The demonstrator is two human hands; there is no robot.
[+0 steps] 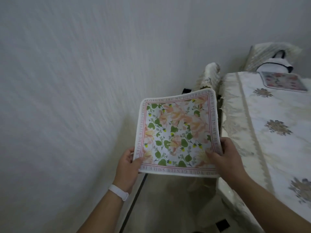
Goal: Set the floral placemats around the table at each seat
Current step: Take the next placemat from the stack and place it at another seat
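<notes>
1. Floral placemat (178, 132): a square mat printed with pink blossoms and green leaves. A pink line border and a ring of lettering run inside its white edge. It is held up in the air with the printed face toward the camera, and its far edge curls a little.
2. It hangs above the floor (168, 207), just left of the bench (286, 165).
3. The left hand (127, 167) pinches the near left corner of the floral placemat, thumb on the printed face and fingers underneath. A white wristband (117, 191) sits on that wrist.
4. The right hand (225, 158) grips the near right corner, thumb laid on the printed face and fingers curled round the right edge.
5. Past the mat's far edge stands a chair back (210, 76) under a pale lace cover, just beside the bench's left side.
6. A white cloth (252, 111) covers the bench. It carries grey-gold flower motifs, and a lace fringe hangs along its left side.
7. A second placemat (284, 81) lies flat on the cloth at the far end of the bench, well apart from the held one. Its flower print is blurred.
8. Just beyond it is another covered chair (262, 54), with a white bag (276, 63) with dark handles in front of its back.
9. A plain white wall (84, 81) fills the left and far side, and a dark strip runs along the floor at its foot.
</notes>
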